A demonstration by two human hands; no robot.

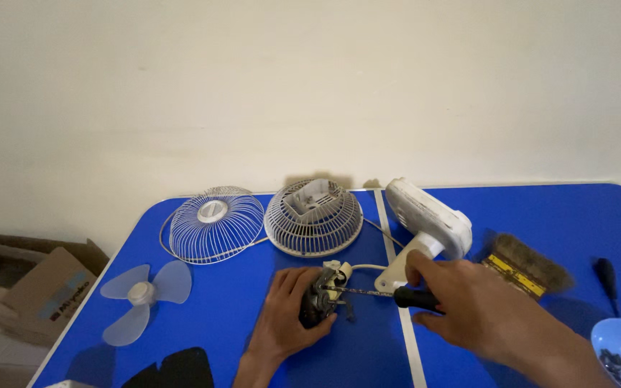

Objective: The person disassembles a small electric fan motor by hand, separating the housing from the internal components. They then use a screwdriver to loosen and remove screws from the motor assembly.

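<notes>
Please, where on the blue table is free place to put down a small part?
Bare table lies at the far right, behind the brush. Another patch sits between the fan blade and the left hand. It is crowded around the motor, both grilles and the right hand.

A plain cream wall [310, 79] fills the upper half, evenly lit, and against it stands a bright blue table [548, 215] with a white stripe [405, 316] (running front to back), brown cardboard boxes [26, 287] at left.
</notes>
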